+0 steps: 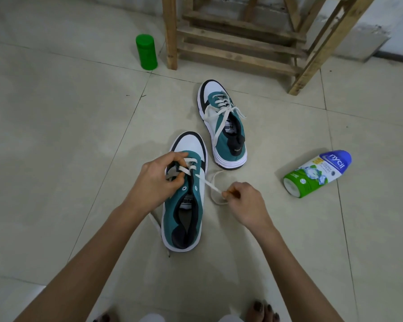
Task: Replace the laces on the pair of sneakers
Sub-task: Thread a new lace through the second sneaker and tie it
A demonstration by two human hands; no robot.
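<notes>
While the right hand (243, 201) pinches the white lace (208, 184) taut beside the near sneaker (184, 201), the left hand (159, 180) grips its crossed lacing — farther off, the second sneaker (223, 126) sits laced on the tiles.

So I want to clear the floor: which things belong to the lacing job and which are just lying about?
Job: near sneaker, its white lace, far sneaker, left hand, right hand.
Lying about: green canister, powder bottle, wooden frame.

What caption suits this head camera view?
Left hand grips the laces on the near sneaker while right hand pinches a loose strand.
</notes>
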